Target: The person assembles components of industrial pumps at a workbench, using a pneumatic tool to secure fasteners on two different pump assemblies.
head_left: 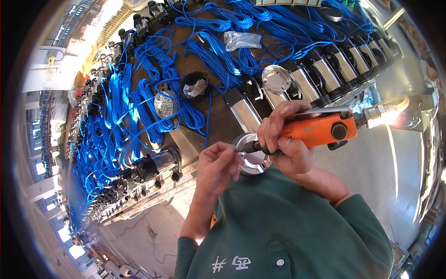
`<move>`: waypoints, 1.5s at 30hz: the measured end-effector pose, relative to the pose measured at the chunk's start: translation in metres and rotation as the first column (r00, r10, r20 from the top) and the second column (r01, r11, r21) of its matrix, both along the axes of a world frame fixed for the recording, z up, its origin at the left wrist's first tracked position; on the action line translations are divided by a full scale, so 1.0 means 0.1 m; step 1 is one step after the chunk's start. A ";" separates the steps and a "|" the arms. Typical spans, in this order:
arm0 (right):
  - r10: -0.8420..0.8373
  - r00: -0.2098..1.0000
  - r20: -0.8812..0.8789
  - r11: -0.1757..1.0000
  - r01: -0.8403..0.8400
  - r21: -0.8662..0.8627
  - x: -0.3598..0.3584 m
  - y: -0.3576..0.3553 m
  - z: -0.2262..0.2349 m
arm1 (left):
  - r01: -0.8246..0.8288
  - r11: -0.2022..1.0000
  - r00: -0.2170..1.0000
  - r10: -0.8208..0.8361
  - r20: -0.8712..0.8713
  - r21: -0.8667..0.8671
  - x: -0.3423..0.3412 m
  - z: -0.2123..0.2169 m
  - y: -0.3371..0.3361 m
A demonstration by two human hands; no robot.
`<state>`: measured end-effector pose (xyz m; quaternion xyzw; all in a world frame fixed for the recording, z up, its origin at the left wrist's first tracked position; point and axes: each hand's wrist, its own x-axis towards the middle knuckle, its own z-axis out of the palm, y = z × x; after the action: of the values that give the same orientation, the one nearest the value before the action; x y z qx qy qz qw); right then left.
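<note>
My right hand [293, 156] is wrapped around an orange pneumatic screwdriver [320, 130], its dark nose directed to the left. At the tip of that tool, the thumb and forefinger of my left hand [214, 168] are pinched together; whatever small piece sits between them is too small to make out. Beneath the tool's nose, close to my body, is a shiny round metal housing [254, 168] with an open top. My hands and the screwdriver cover part of its rim.
Bundles of blue cable [211, 60] cover the brown table [186, 142]. Steel-bodied motors [244, 111] line its right side, and black-ended cylindrical units [155, 165] its left edge. A black bowl [194, 86], a perforated metal disc [276, 78] and a plastic bag [242, 40] lie among them. An air hose fitting [375, 115] joins the tool.
</note>
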<state>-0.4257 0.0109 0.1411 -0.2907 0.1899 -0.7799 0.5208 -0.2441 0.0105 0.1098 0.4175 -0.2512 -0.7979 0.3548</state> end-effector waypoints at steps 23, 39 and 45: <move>0.038 0.828 -0.560 0.972 -0.161 -0.171 0.14 0.04 -0.34 | -0.305 0.952 0.952 0.305 0.014 -0.014 0.31 -0.19 0.09; -0.045 0.998 -0.041 0.999 0.044 -0.026 0.03 0.09 0.07 | -0.081 0.985 0.990 0.097 -0.103 0.152 -0.02 -0.02 0.15; -0.082 0.995 -0.054 0.995 0.079 -0.061 -0.07 0.12 0.04 | -0.067 0.984 0.991 0.085 -0.103 0.167 -0.14 0.01 0.15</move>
<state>-0.4325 0.0233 0.1447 -0.3201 0.1930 -0.7970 0.4744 -0.2578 0.0252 0.1111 0.4101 -0.1489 -0.8233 0.3629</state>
